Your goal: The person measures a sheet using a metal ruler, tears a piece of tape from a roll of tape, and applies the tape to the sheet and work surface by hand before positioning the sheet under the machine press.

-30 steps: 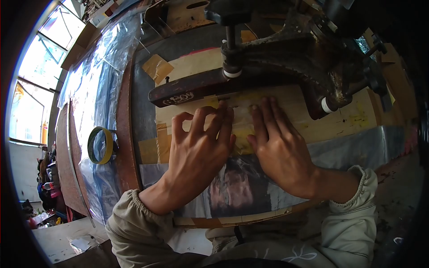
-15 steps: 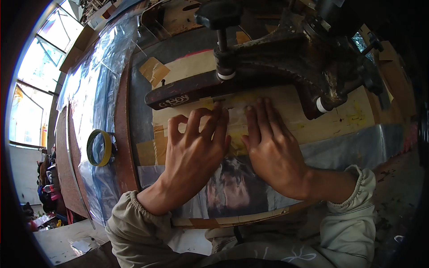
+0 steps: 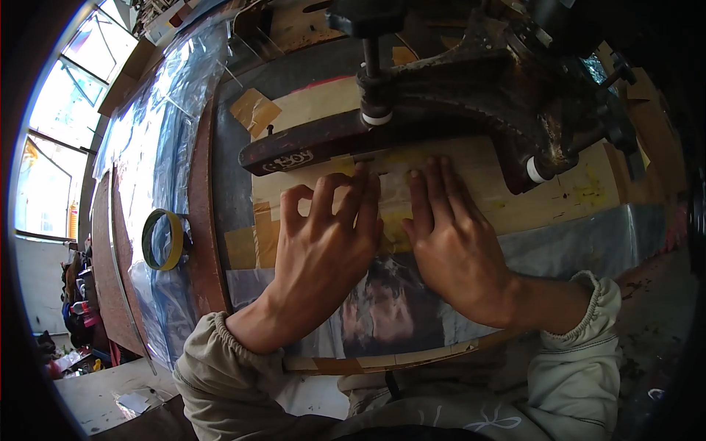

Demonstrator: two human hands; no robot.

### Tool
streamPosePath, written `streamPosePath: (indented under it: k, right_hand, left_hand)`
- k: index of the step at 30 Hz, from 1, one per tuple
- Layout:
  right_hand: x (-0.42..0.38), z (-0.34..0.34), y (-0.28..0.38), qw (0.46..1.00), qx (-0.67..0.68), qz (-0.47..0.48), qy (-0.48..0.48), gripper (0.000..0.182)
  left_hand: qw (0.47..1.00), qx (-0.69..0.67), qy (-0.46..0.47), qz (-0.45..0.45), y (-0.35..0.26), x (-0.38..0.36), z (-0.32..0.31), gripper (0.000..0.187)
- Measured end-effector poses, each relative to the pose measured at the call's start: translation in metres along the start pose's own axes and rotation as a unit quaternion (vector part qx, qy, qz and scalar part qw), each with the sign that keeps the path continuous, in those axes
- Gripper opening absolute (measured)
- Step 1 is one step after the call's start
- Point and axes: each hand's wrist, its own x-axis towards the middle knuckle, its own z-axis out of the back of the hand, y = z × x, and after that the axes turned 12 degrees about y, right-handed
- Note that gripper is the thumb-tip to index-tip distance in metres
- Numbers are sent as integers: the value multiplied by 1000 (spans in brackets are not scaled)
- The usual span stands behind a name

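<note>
Both hands rest on a pale, yellow-stained board (image 3: pixel 544 202) below a dark metal bar (image 3: pixel 316 148) with chalk-like lettering. My left hand (image 3: pixel 323 242) has its fingers bent, with the fingertips pressed on the board near a small dark slot. To the right, my right hand (image 3: pixel 460 250) lies with its fingers stretched forward on the board and the thumb toward the left. A narrow gap separates the hands. Nothing shows in either hand; what may lie under the fingertips is hidden. Shiny clear film (image 3: pixel 382 309) covers the surface below the wrists.
A black metal clamp frame (image 3: pixel 456 81) with knobs spans the top of the work surface. A roll of yellow tape (image 3: pixel 175 241) stands on plastic sheeting (image 3: pixel 165 147) at the left. Brown tape (image 3: pixel 254 112) sticks near the bar's left end.
The clamp frame appears shifted slightly right in view. Both hands keep nearly the same pose and place on the board, with only slight shifts of the fingers.
</note>
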Motion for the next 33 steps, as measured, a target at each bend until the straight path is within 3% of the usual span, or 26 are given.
streamPosePath:
  k: [6,12,18,21,33]
  right_hand:
    - [1,1,0,1000,-3,0,3,50]
    - [2,-1,0,1000,-18,3,-8,48]
    - [2,-2,1,1000,-19,1,-13,47]
    - [2,-3,3,1000,-19,-5,-18,46]
    - [4,-7,11,997,-67,-36,-12,47]
  left_hand:
    - [999,-10,43,17,-1,-1,3,43]
    - [1000,1,-2,-4,-1,-1,-3,40]
    - [999,8,47,4,0,-2,3,42]
    - [1000,-4,1,-10,1,-1,-4,43]
    - [999,12,-26,-22,4,-1,-6,42]
